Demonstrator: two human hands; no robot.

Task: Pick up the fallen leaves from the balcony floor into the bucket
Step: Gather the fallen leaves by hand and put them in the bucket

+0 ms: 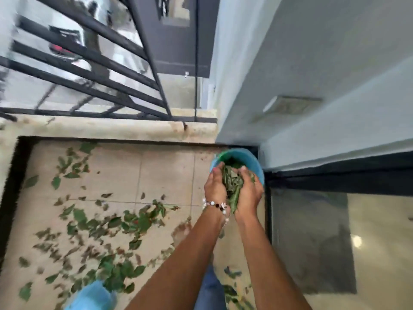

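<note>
Two hands, left hand (215,184) and right hand (248,190), cup one clump of leaves (232,185) between them, fingers curled around it, right over the mouth of the bucket (257,164). That bucket stands in the far right corner of the floor (165,173), against the wall. This looks like the dumping step; next the palms need to part so the clump drops inside. Many loose leaves (125,222) lie scattered toward the left and near edges
</note>
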